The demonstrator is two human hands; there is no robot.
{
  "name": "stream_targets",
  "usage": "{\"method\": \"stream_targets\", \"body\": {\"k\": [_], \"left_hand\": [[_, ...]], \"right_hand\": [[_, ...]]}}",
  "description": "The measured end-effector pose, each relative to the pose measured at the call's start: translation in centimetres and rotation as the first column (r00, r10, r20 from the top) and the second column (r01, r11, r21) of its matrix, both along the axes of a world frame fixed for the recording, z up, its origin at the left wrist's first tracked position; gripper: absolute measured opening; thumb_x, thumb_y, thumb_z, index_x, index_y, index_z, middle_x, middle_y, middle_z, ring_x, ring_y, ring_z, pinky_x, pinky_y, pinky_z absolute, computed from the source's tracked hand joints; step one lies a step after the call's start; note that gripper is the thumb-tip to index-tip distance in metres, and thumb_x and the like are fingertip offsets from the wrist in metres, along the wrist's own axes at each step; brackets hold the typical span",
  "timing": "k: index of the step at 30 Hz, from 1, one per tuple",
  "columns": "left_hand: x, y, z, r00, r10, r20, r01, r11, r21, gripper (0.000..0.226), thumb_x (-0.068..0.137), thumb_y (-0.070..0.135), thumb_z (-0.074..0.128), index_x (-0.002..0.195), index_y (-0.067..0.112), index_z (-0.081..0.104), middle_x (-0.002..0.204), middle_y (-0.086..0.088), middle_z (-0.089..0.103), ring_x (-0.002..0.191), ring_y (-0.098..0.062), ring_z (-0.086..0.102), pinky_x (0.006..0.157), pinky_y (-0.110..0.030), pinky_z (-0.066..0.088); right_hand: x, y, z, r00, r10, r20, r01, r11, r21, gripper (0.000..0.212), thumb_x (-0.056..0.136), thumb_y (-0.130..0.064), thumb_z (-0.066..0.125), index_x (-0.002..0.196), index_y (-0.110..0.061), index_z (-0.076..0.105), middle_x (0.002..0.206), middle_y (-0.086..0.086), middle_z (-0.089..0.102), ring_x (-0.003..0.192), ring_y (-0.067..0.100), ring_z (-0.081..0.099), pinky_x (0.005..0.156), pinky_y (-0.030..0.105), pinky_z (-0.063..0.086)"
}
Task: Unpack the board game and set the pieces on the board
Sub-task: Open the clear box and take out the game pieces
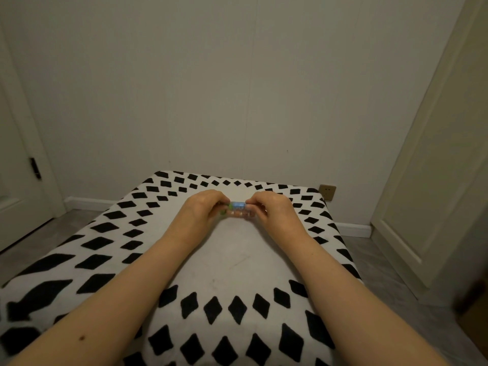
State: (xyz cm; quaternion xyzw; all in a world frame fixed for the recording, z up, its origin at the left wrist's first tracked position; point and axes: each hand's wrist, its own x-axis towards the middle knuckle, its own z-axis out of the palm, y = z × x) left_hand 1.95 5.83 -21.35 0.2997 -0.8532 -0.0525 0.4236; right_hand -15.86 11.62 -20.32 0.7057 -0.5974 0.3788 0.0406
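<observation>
A small game box (238,209), blue on top with green and pinkish print, is held just above the far middle of a white cloth with black diamonds (111,228). My left hand (202,208) grips its left end and my right hand (269,210) grips its right end, fingers curled over it. Most of the box is hidden by my fingers. No board or loose pieces are in view.
The patterned cloth covers a raised square surface with a plain white centre (237,260). A wall stands right behind it, with a socket (327,192) at the far right corner. A door (15,180) is at left and a cabinet (435,180) at right.
</observation>
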Motion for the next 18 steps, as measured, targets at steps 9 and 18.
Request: {"method": "stream_targets", "body": {"k": [9, 18], "left_hand": [[0.26, -0.11, -0.07, 1.000, -0.002, 0.005, 0.002, 0.999, 0.039, 0.016, 0.082, 0.011, 0.066, 0.097, 0.007, 0.067, 0.089, -0.005, 0.068, 0.080, -0.016, 0.062, 0.075, -0.033, 0.054], [0.35, 0.01, -0.11, 0.992, -0.055, 0.116, 0.045, 0.996, 0.082, 0.031, 0.082, 0.022, 0.067, 0.112, 0.015, 0.062, 0.105, 0.004, 0.064, 0.094, -0.008, 0.057, 0.087, -0.024, 0.049]], "right_hand": [[0.19, 0.50, 0.10, 1.000, 0.001, 0.010, -0.001, 1.000, 0.011, 0.017, 0.085, -0.022, 0.064, 0.098, -0.012, 0.070, 0.092, 0.002, 0.070, 0.083, 0.012, 0.061, 0.079, 0.024, 0.049], [-0.61, 0.76, 0.10, 0.992, -0.022, 0.122, 0.001, 0.986, 0.168, 0.029, 0.074, -0.019, 0.076, 0.101, -0.021, 0.066, 0.102, -0.006, 0.064, 0.095, 0.008, 0.057, 0.091, 0.027, 0.049]]}}
